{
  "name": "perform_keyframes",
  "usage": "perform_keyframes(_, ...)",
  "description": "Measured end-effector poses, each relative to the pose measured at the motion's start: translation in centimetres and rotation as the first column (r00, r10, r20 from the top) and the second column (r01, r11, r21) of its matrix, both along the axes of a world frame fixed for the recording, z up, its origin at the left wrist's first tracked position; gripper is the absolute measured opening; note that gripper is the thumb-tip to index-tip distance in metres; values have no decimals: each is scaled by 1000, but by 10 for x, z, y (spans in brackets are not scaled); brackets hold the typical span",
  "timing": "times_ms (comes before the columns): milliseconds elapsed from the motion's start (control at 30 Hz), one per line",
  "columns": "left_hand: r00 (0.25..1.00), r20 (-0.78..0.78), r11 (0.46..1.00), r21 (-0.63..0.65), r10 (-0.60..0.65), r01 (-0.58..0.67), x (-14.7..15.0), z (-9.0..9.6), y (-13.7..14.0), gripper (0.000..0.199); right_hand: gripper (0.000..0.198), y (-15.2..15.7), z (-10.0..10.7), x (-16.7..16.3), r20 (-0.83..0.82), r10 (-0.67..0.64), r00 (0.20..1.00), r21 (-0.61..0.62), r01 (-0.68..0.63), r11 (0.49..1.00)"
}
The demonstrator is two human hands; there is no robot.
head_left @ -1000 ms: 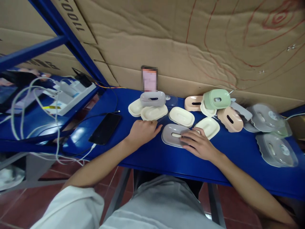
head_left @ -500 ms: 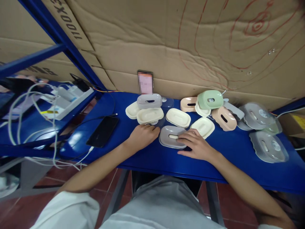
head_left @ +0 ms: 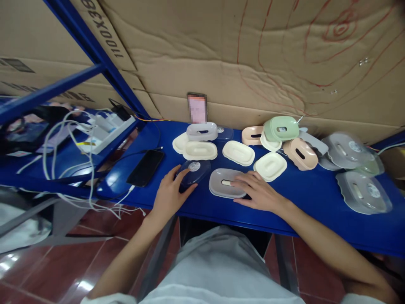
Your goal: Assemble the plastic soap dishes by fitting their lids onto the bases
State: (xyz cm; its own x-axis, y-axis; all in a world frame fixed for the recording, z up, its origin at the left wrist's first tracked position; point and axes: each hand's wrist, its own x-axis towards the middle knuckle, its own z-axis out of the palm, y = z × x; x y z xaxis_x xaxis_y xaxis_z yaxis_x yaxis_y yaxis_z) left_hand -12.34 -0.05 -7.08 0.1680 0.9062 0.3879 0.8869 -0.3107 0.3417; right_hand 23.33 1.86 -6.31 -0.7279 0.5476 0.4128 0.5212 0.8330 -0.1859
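My left hand [head_left: 169, 192] is at the left end of a clear plastic lid [head_left: 202, 171] with a round label, thumb along its near edge and fingers curled over its far side. My right hand [head_left: 259, 190] rests on the right end of a grey oval soap dish [head_left: 218, 190], fingers on top and thumb at the near edge. A cream strip shows through the slot of this dish. Beyond my hands lie several cream oval trays [head_left: 238, 153]. A grey slotted piece [head_left: 193, 131] sits partly on two of them.
Peach slotted pieces [head_left: 303, 154] and a green one [head_left: 281, 126] cluster at back right. Clear-covered grey dishes [head_left: 363, 192] stand far right. A black phone [head_left: 145, 168] on a cable and a power strip [head_left: 110, 135] are left. Another phone [head_left: 197, 107] leans on the cardboard.
My left hand has moved left and opened from a closed posture onto the clear lid, which has shifted left and nearer. My right hand stays on the grey dish.
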Motion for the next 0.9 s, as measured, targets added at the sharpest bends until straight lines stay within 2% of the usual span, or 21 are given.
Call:
perform_keyframes(67,991,128,999,-9,-43,45,-5,3,-5,46,70,0,-1,0,-30,-30,999,-16,30,999)
perform_keyframes(167,970,213,993,-2,-117,120,-7,13,-12,41,95,2,-1,0,-75,-16,997,0,16,1000)
perform_keyframes(333,934,316,986,34,-168,165,-6,28,-13,35,109,2,-3,0,-100,17,995,-84,-26,996)
perform_keyframes(400,888,419,982,69,-189,177,-2,30,-9,36,114,2,-4,1,-126,1,992,-118,-16,993)
perform_keyframes(467,838,475,963,96,-267,252,8,29,-1,38,124,2,-3,2,-148,0,989,-109,-17,994)
perform_keyframes(567,786,424,883,80,-450,462,30,25,16,40,131,4,5,7,-166,1,986,-43,-8,999)
perform_keyframes(667,717,372,780,34,-590,625,49,22,33,40,112,5,14,11,-106,-2,994,-48,-3,999)
perform_keyframes(800,631,305,646,-62,-713,761,56,24,52,47,92,5,16,15,-7,-10,1000,-90,9,996)
perform_keyframes(900,584,261,585,-83,-769,807,56,22,69,52,97,4,10,13,25,-32,999,-95,34,995)
